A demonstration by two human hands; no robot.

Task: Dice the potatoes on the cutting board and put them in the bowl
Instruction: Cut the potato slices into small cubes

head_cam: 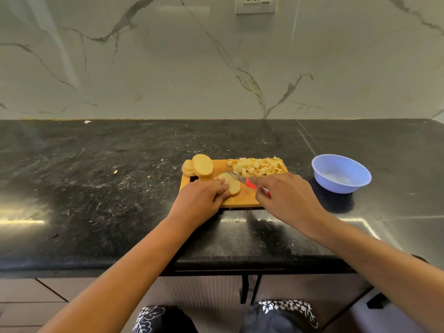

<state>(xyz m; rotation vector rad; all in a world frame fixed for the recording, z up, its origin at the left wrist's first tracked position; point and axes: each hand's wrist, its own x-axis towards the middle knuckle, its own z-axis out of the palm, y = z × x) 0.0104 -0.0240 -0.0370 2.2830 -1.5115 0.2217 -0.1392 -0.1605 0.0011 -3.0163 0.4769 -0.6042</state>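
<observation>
One potato slice (234, 185) on cutting board (242, 200), pinched by left hand (199, 198); right hand (286, 195) grips one knife (240, 177); one bowl (336, 186) right of board

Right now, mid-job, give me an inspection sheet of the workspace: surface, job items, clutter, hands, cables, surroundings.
Surface: dark stone countertop, speckled with crumbs.
Job's things: cutting board carries one potato slice being worked on, stacked slices at its far left and a diced pile at its far right; blue bowl right of the board, looks empty.
Clutter: potato scraps left of the board.
Hands: left hand holds the potato slice; right hand grips the red-handled knife, blade over the slice.
Cables: nothing seen.
Surroundings: marble wall with a socket plate.
</observation>
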